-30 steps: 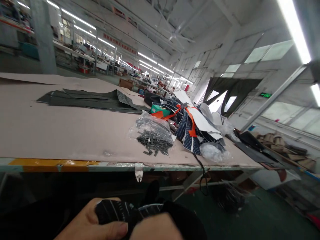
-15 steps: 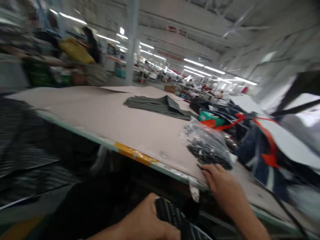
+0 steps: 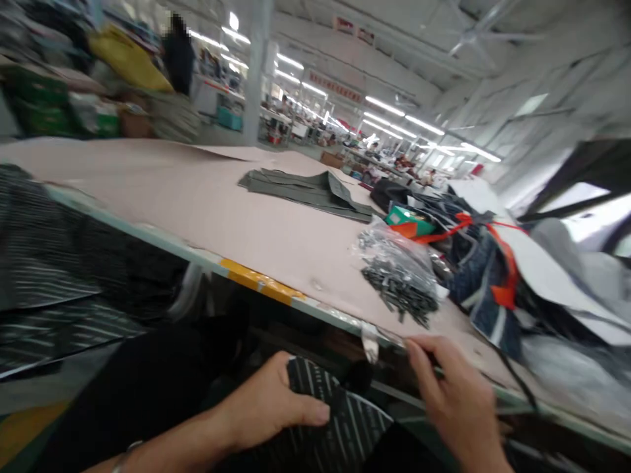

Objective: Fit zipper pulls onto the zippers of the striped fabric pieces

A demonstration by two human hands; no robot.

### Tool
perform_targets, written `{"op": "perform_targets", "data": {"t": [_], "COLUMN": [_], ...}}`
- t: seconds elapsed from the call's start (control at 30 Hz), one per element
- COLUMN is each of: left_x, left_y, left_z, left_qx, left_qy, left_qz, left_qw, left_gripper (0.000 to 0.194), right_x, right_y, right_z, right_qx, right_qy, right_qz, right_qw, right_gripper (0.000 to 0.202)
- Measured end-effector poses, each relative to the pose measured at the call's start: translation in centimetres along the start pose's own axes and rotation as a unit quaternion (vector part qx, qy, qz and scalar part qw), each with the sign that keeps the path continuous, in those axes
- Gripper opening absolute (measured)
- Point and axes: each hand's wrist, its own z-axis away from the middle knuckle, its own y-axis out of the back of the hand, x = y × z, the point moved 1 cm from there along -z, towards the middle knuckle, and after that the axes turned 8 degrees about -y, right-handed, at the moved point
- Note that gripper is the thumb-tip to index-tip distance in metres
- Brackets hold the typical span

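Striped dark fabric (image 3: 340, 410) is being gripped between thumb and fingers of the left hand (image 3: 280, 404), below the bench's (image 3: 197, 217) near edge, its long axis slanting down rightward; the right hand's (image 3: 451, 387) grip cannot be told

Left hand (image 3: 276, 404) grips dark striped fabric (image 3: 335, 410), thumb on top. Right hand (image 3: 456, 394) is at the near edge of the desk (image 3: 197, 210), thumb and forefinger close together; whether a small piece sits between them is unclear owing to blur. Above it on the desk: small dark strips (image 3: 401, 289), spilling from a clear plastic bag (image 3: 399, 249). Beyond: green box (image 3: 411, 220), orange ribbon (image 3: 507, 282) and folded dark cloth (image 3: 315, 190) lying flat.
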Motion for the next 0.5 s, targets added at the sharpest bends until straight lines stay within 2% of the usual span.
{"op": "perform_targets", "data": {"t": [0.13,0.23,0.33,0.5], "left_x": [-1.0,-1.6,-1.4,-0.8], "left_y": [0.7,0.5,0.2,1.0], "left_z": [0.0,-0.1,0.0,-0.1], "left_qx": [-0.02,0.023,0.049,-0.012], "left_qy": [0.037,0.034,0.031,0.06], "left_qz": [0.001,0.011,0.026,0.008], "left_qw": [0.999,0.999,0.998,0.998], "left_gripper": [0.025,0.025,0.023,0.024], "right_x": [-3.5,-4.5,-5.2,-5.7], "right_y": [0.0,-0.6,-1.2,-2.5], "right_z": [1.7,2.5,2.8,2.7], "right_qx": [-0.025,-0.033,-0.022,0.005], "right_qy": [-0.047,-0.069,-0.062,-0.027], "right_qz": [-0.061,-0.078,-0.097,-0.101], "right_qw": [0.997,0.994,0.993,0.994], "right_gripper": [0.019,0.017,0.015,0.019]}}
